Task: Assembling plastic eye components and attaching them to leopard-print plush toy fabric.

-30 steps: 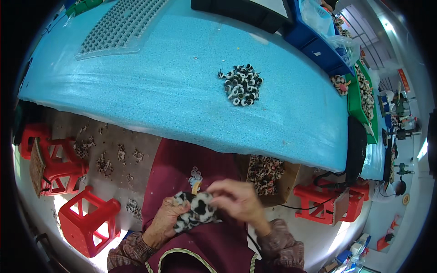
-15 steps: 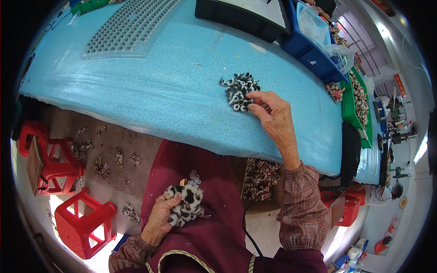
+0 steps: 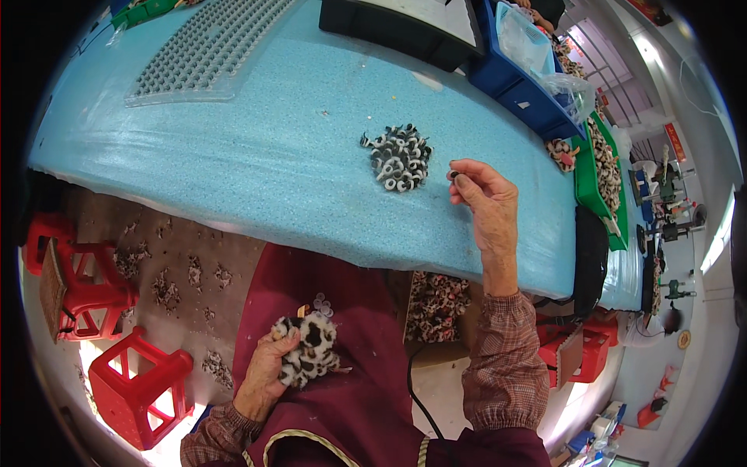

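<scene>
My left hand (image 3: 267, 364) is closed around a fuzzy black-and-white plush piece (image 3: 313, 348), held low over my maroon apron (image 3: 311, 272). Several small clear round discs (image 3: 322, 305) lie on the apron just beyond the plush piece. Over the blue-covered table my right hand (image 3: 489, 198) pinches a small dark part (image 3: 454, 176) between thumb and fingertips. To the left of that hand sits a pile of small black-and-white parts (image 3: 399, 158), some ring-shaped, apart from the fingers.
A clear tray with rows of small grey pieces (image 3: 210, 54) lies at the far left. Black (image 3: 397, 31) and blue bins (image 3: 529, 93) stand at the back, a filled green bin (image 3: 595, 179) at right. Red stools (image 3: 140, 389) and a box of plush pieces (image 3: 440, 307) are below.
My right hand has lifted away from the pile and moved right, with a small dark part in its pinch. The left hand still holds the plush piece.
</scene>
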The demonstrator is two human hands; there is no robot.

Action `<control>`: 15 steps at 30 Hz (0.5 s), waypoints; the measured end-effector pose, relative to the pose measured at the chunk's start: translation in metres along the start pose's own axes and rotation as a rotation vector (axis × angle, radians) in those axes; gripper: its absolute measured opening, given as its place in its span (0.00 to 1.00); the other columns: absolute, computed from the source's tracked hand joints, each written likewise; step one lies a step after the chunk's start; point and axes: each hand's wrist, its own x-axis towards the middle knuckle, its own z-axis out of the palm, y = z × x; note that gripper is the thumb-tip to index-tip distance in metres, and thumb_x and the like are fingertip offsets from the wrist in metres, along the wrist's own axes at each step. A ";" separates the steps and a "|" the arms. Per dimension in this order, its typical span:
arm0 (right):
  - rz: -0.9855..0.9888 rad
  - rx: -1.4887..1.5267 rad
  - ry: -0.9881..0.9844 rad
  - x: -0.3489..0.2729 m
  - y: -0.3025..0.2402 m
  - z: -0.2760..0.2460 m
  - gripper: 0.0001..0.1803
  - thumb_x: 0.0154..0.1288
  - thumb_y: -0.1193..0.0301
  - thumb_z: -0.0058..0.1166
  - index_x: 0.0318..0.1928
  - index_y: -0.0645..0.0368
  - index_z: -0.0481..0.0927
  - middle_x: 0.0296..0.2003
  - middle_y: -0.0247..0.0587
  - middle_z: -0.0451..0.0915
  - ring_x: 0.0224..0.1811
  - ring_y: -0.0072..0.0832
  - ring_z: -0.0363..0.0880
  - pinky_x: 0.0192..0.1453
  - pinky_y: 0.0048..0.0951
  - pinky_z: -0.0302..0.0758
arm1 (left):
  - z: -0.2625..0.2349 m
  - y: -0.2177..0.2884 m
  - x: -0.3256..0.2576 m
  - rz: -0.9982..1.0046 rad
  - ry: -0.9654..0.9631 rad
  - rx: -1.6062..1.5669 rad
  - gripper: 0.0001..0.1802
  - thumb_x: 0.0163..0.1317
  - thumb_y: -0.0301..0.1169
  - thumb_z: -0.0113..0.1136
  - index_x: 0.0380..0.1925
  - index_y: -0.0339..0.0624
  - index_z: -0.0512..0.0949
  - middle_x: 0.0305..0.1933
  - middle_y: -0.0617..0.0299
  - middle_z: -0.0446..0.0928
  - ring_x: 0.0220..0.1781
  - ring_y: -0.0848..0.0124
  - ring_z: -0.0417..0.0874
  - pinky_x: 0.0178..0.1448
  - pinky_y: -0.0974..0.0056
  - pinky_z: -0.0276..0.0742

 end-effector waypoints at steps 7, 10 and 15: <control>0.111 0.279 -0.055 -0.090 -0.039 0.040 0.05 0.58 0.83 0.52 0.36 0.67 0.77 0.33 0.42 0.78 0.28 0.20 0.74 0.31 0.20 0.73 | 0.027 0.010 0.007 -0.010 -0.070 0.051 0.13 0.62 0.31 0.58 0.43 0.34 0.75 0.40 0.56 0.81 0.39 0.68 0.83 0.45 0.62 0.82; 0.268 0.322 -0.216 -0.124 -0.021 0.062 0.08 0.55 0.85 0.52 0.37 0.68 0.78 0.33 0.42 0.77 0.30 0.20 0.75 0.34 0.19 0.73 | 0.038 0.011 0.003 -0.040 0.001 -0.008 0.13 0.63 0.31 0.57 0.43 0.33 0.75 0.40 0.56 0.81 0.38 0.68 0.84 0.44 0.63 0.82; 0.469 0.227 -0.286 -0.157 0.009 0.091 0.08 0.57 0.85 0.55 0.39 0.68 0.79 0.34 0.35 0.78 0.32 0.15 0.75 0.36 0.16 0.73 | 0.040 0.008 -0.002 -0.056 0.034 0.058 0.13 0.63 0.31 0.57 0.42 0.32 0.76 0.39 0.56 0.81 0.37 0.68 0.84 0.44 0.64 0.82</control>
